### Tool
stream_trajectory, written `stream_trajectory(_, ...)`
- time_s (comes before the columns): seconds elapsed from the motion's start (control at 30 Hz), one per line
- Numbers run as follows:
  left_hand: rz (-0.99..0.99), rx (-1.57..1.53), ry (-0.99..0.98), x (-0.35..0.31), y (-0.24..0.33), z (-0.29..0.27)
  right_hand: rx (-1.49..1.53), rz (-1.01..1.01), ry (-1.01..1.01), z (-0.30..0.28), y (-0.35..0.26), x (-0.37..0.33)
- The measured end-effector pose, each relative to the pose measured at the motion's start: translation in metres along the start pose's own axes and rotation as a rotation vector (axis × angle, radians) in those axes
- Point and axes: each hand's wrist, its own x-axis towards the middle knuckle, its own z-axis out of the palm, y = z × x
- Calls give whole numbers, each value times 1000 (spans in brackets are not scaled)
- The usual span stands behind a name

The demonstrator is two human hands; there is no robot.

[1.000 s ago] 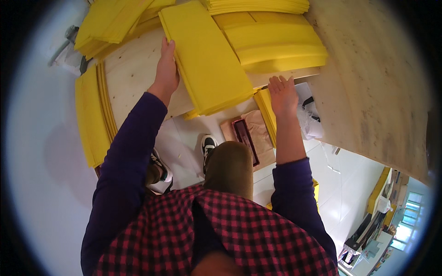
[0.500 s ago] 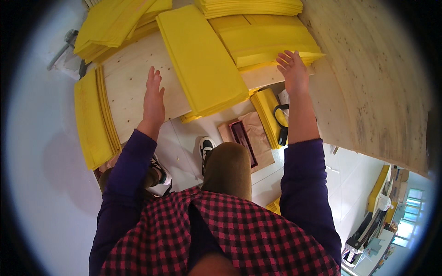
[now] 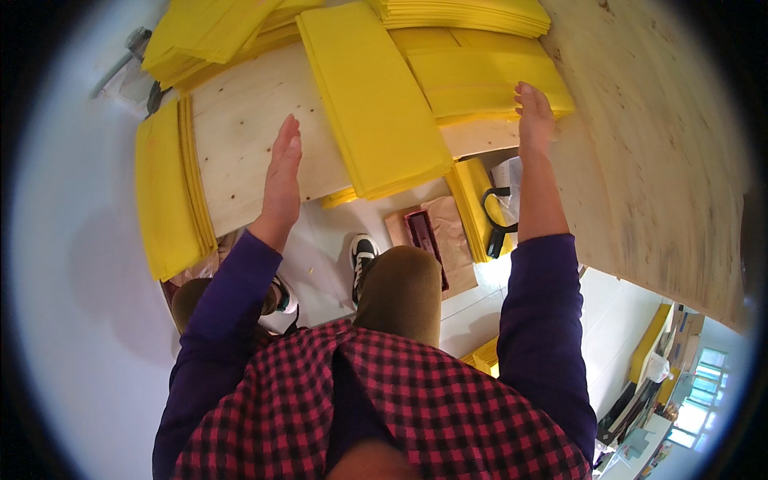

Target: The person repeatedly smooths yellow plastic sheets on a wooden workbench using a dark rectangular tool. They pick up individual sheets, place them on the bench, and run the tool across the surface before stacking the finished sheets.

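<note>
Both my hands are raised above a pale wooden board point(image 3: 240, 152), palms facing each other. My left hand point(image 3: 282, 178) is stretched out flat with nothing in it, over the board's bare part. Between my hands lies a long stack of folded yellow sheets point(image 3: 372, 104), slanting over the board's near edge. My right hand point(image 3: 535, 116) holds nothing, its fingers extended and slightly bent. It is nearest to a second yellow stack point(image 3: 488, 76) at the back right. I cannot tell whether it touches that stack.
More yellow stacks lie at the far left point(image 3: 212, 32) and left edge point(image 3: 166, 192). A tall wooden panel point(image 3: 648, 144) borders the right. Below the board are brown paper point(image 3: 450, 240), a dark red tray point(image 3: 424, 240) and a black curved handle point(image 3: 492, 212).
My right hand has moved right and its fingers are closer together. My left hand has shifted slightly right. The whole view has shifted a little.
</note>
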Motion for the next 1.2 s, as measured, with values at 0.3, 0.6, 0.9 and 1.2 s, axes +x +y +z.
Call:
stream_trajectory(0.3, 206, 135, 7, 4, -3, 17, -126, -128, -328, 34, -31, -79)
stream_trajectory(0.6, 122, 270, 122, 21, 1, 33, -226, -126, -402, 57, -27, -96)
stream_trajectory(0.9, -91, 195, 104, 36, 13, 31, -230, 0, -424, 64, -37, -86)
stream_trajectory(1.2, -212, 80, 75, 26, 27, 29, 139, 252, -543, 63, -59, -95)
